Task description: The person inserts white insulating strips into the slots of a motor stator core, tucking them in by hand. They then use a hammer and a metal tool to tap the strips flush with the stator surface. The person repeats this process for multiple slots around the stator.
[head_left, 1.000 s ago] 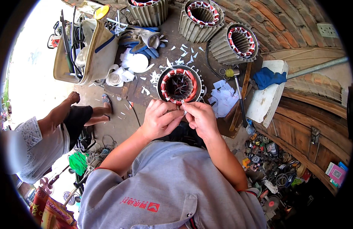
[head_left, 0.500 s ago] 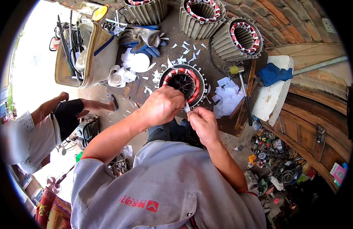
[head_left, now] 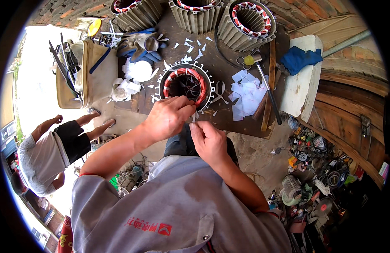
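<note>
On the bench in front of me stands a motor stator (head_left: 161, 86) with white slips sticking out around its rim. A ring of red winding (head_left: 199, 78), wrapped with white ties, lies inside it, with dark wires in the bore. My left hand (head_left: 169, 117) is closed in a pinch at the ring's near edge; its fingers hide most of what they hold. Just below and to the right, my right hand (head_left: 211, 142) pinches a thin white strip (head_left: 193, 117) between thumb and forefinger. The strip runs up to the left fingertips.
Behind stand several finned motor housings (head_left: 195, 19) with red windings. White paper pieces (head_left: 250, 95) and a hammer (head_left: 262, 76) lie right; gloves (head_left: 140, 45), a tape roll (head_left: 120, 90) and a tool bucket (head_left: 104, 71) left. A person (head_left: 45, 154) stands at far left.
My view has shifted, so the bench things sit differently in it. My right hand is slightly lower, still pinching the strip beside my left. The person at left has changed stance.
</note>
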The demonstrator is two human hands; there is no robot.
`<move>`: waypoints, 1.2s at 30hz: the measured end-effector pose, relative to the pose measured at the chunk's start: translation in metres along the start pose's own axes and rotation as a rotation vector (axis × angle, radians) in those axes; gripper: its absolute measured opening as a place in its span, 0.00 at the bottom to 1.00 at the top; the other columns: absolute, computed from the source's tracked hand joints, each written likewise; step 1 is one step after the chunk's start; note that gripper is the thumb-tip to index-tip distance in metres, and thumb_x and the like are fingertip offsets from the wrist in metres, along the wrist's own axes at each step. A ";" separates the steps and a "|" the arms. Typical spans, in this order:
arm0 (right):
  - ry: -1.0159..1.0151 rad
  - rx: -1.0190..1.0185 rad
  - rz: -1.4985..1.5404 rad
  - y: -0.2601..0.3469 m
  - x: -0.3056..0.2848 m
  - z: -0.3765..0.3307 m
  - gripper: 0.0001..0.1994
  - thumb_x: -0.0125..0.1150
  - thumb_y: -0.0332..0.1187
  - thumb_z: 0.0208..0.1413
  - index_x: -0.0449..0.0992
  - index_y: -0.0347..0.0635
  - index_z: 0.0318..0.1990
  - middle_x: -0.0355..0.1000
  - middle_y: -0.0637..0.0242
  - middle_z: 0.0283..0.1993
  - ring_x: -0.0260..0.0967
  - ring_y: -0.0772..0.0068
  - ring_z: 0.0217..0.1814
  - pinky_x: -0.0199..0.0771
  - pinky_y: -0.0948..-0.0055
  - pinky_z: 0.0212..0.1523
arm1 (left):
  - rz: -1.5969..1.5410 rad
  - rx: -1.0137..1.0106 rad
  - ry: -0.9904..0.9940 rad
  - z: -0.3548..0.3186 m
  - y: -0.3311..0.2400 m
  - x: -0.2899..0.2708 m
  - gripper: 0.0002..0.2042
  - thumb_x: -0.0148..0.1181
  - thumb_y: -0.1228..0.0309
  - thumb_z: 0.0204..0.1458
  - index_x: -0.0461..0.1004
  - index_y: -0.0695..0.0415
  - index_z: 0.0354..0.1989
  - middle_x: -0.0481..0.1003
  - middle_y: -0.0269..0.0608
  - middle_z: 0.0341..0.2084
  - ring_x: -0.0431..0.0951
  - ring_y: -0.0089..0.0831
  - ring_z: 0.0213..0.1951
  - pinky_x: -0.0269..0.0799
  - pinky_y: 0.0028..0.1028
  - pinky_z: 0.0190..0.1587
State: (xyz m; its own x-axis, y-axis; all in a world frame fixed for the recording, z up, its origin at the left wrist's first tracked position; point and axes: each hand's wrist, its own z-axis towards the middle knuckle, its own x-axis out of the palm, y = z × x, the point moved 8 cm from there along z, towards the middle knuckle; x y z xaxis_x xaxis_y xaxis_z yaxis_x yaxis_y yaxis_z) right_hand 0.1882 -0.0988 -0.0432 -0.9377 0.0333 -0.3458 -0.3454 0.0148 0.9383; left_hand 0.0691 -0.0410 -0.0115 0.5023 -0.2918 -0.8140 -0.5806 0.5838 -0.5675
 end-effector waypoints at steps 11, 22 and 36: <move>-0.089 -0.292 -0.262 -0.016 -0.002 0.005 0.06 0.67 0.27 0.52 0.76 0.36 0.35 0.72 0.59 0.33 0.73 0.57 0.29 0.74 0.63 0.29 | -0.045 0.022 -0.036 0.002 0.001 -0.001 0.06 0.66 0.82 0.47 0.75 0.60 0.30 0.77 0.41 0.31 0.81 0.39 0.33 0.79 0.33 0.33; 0.439 0.911 1.779 -0.027 -0.005 0.030 0.16 0.43 0.36 0.64 0.56 0.51 0.21 0.47 0.79 0.16 0.42 0.83 0.14 0.42 0.78 0.14 | -0.132 0.006 0.013 0.006 0.008 0.001 0.06 0.66 0.83 0.48 0.74 0.61 0.28 0.76 0.43 0.30 0.79 0.41 0.31 0.76 0.36 0.32; 0.568 0.371 1.432 -0.006 -0.044 0.088 0.09 0.45 0.34 0.71 0.67 0.39 0.40 0.70 0.57 0.35 0.69 0.66 0.40 0.73 0.55 0.52 | -0.327 -0.144 -0.049 0.004 0.019 -0.001 0.06 0.66 0.79 0.49 0.74 0.63 0.32 0.78 0.43 0.33 0.79 0.43 0.35 0.74 0.37 0.37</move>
State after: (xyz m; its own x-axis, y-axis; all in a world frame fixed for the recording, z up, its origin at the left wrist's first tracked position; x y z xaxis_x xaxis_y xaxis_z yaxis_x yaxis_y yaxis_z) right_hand 0.2351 -0.0122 -0.0341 -0.3857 -0.1274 0.9138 0.7481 0.5365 0.3906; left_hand 0.0603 -0.0261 -0.0206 0.7044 -0.4072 -0.5814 -0.4664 0.3521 -0.8115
